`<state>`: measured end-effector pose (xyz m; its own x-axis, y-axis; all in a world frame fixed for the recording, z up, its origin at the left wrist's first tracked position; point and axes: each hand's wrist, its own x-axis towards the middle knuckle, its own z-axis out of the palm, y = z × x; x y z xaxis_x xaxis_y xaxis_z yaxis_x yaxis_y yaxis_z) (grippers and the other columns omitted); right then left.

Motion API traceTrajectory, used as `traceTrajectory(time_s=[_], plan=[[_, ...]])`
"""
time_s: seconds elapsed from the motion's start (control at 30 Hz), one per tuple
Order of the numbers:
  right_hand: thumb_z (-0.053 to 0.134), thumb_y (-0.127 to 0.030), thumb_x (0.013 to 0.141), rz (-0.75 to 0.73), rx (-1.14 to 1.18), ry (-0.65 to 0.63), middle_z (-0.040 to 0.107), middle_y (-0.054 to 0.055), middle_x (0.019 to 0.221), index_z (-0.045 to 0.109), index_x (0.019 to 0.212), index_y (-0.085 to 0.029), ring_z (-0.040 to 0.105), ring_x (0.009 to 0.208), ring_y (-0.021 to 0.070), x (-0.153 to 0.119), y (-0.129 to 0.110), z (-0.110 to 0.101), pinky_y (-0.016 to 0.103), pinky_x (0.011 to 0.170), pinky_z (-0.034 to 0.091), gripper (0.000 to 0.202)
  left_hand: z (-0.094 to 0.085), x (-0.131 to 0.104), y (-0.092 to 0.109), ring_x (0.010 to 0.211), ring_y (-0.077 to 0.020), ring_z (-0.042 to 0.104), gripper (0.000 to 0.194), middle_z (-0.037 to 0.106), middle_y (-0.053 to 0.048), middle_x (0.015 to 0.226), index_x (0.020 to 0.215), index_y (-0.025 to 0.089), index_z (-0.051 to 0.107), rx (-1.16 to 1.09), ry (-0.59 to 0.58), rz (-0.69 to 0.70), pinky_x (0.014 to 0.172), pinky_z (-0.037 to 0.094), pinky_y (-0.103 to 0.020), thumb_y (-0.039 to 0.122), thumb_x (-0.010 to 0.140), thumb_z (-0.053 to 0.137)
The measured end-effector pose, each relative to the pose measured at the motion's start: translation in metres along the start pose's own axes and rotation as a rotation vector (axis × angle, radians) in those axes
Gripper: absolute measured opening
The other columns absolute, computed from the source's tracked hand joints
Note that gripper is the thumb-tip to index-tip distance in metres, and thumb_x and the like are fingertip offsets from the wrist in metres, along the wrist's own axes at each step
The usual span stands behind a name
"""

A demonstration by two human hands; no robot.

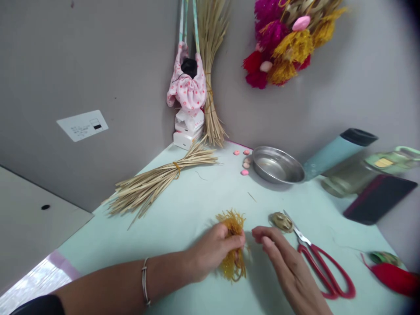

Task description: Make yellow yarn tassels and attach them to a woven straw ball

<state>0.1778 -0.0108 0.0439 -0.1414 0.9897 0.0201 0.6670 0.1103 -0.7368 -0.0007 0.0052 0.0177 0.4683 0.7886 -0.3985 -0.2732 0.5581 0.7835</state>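
My left hand (pixel 215 249) is closed round the middle of a yellow yarn tassel (pixel 233 267), whose frayed ends stick out above and below the fingers. Just right of it my right hand (pixel 284 258) hovers over the table, fingers stretched out and nothing visible in them. Beyond that hand lie a small tan woven piece (pixel 282 222) and a pair of scissors (pixel 323 271) with red handles, blades slightly apart.
Dried straw (pixel 154 181) lies tied at back left. A steel bowl (pixel 278 164) stands beside several pink pieces (pixel 244 173). At right are a blue tumbler (pixel 339 151), a green bottle (pixel 348 177), a dark phone (pixel 380 199) and red yarn (pixel 395 278). Colourful tassels (pixel 292 46) hang above.
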Motion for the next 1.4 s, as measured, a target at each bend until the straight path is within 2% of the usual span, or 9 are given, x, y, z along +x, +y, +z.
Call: traceTrajectory(time_s=[0.1,0.17,0.47,0.6,0.87,1.0,1.17,1.3,1.4], plan=[[0.045,-0.044,0.094,0.037,0.181,-0.211,0.064,0.003,0.082,0.060,0.085,-0.022,0.061,0.079,0.0190,0.001,-0.010,0.006,0.026,0.070,0.049,0.028,0.000,-0.001,-0.001,0.066,-0.0098,0.047,0.029,0.050,0.001,0.073,0.085,0.015,0.055,0.008,-0.025,0.017,0.064,0.038,-0.024,0.039,0.073,0.066],[0.048,-0.045,0.092,0.052,0.254,-0.253,0.061,0.002,0.079,0.059,0.077,-0.021,0.058,0.078,0.0189,0.003,-0.008,0.008,0.027,0.071,0.047,0.030,0.000,-0.001,-0.001,0.067,-0.0100,0.048,0.029,0.051,0.001,0.074,0.085,0.015,0.056,0.008,-0.029,0.021,0.065,0.038,-0.023,0.039,0.073,0.066],[0.064,-0.042,0.083,0.188,0.426,-0.091,0.060,0.001,0.078,0.063,0.078,-0.022,0.054,0.076,0.0181,0.001,-0.004,0.005,0.024,0.068,0.046,0.021,-0.001,0.001,-0.003,0.064,-0.0091,0.050,0.026,0.053,0.002,0.073,0.087,0.015,0.057,0.040,-0.009,0.012,0.065,0.040,-0.024,0.034,0.072,0.066],[0.064,-0.041,0.083,0.180,0.426,-0.090,0.062,0.002,0.080,0.063,0.077,-0.021,0.056,0.079,0.0189,0.001,-0.004,0.006,0.024,0.070,0.047,0.021,-0.002,0.002,-0.006,0.065,-0.0100,0.052,0.027,0.056,0.000,0.073,0.089,0.014,0.058,0.055,-0.022,0.010,0.063,0.042,-0.024,0.035,0.073,0.067],[0.059,-0.037,0.085,0.103,0.377,-0.104,0.058,0.001,0.078,0.058,0.076,-0.022,0.056,0.079,0.0196,0.000,-0.005,0.010,0.027,0.072,0.046,0.018,0.000,0.001,-0.001,0.056,-0.0092,0.050,0.030,0.052,0.001,0.065,0.079,0.013,0.059,0.038,-0.088,0.032,0.056,0.042,-0.023,0.041,0.071,0.068],[0.061,-0.035,0.082,0.090,0.404,-0.058,0.058,0.000,0.076,0.057,0.073,-0.022,0.055,0.078,0.0193,-0.001,-0.007,0.015,0.027,0.073,0.044,0.016,0.001,0.001,0.000,0.057,-0.0086,0.049,0.026,0.053,0.001,0.066,0.079,0.013,0.061,0.025,-0.058,0.029,0.057,0.042,-0.023,0.036,0.070,0.068],[0.060,-0.036,0.084,0.131,0.435,-0.090,0.056,0.000,0.077,0.058,0.075,-0.022,0.052,0.078,0.0180,-0.003,-0.007,0.016,0.026,0.070,0.042,0.017,0.000,0.002,0.001,0.058,-0.0093,0.050,0.025,0.052,0.001,0.066,0.078,0.014,0.059,-0.046,-0.068,0.030,0.057,0.042,-0.023,0.036,0.070,0.068],[0.061,-0.037,0.083,0.153,0.435,-0.067,0.053,-0.001,0.073,0.058,0.075,-0.022,0.050,0.073,0.0172,-0.002,-0.007,0.015,0.025,0.066,0.041,0.018,0.000,0.000,0.004,0.057,-0.0090,0.050,0.029,0.052,0.001,0.066,0.080,0.014,0.059,-0.078,-0.060,0.019,0.057,0.039,-0.022,0.039,0.070,0.070],[0.060,-0.038,0.084,0.133,0.397,-0.111,0.052,-0.001,0.070,0.056,0.073,-0.021,0.050,0.070,0.0169,0.000,-0.004,0.014,0.024,0.063,0.041,0.020,0.000,0.000,0.004,0.059,-0.0084,0.050,0.035,0.053,0.001,0.068,0.082,0.013,0.059,-0.119,-0.024,0.021,0.060,0.040,-0.022,0.043,0.069,0.073]])
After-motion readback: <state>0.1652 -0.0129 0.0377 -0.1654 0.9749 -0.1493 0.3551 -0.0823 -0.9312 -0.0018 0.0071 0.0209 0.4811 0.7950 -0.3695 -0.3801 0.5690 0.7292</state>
